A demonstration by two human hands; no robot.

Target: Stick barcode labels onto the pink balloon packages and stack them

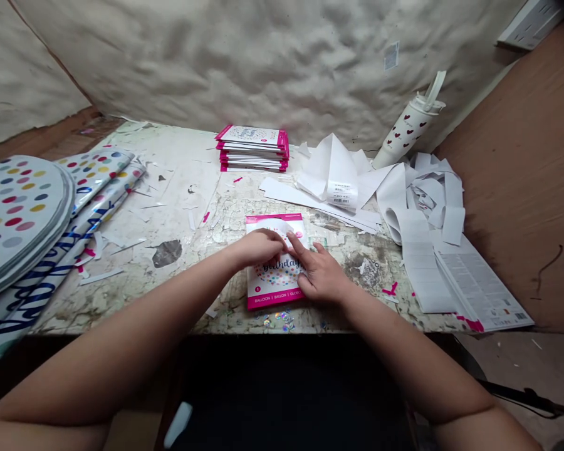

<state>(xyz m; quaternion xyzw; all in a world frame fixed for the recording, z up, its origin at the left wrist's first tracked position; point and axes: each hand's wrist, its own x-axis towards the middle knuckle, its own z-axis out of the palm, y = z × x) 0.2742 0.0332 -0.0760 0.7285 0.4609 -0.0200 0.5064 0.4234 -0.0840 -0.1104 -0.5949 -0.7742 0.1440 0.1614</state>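
A pink and white balloon packet [275, 299] printed with "birthday" and coloured dots lies flat near the table's front edge. My left hand [263, 246] is over its upper middle, with the fingers curled in and pressed together. What those fingers hold, if anything, is hidden. On the packet's right side rests my right hand [323, 270], its index finger stretched toward the left fingertips and the other fingers apart. The two hands meet over the print and cover part of it.
Similar packets are stacked [252, 150] at the back. Label strips [416, 250] and a label roll [342, 181] lie right, by a white bottle with hearts [407, 131]. Dotted round balloons [23, 219] and folded foil balloons [82, 232] lie left. Paper scraps [106, 275] litter the table.
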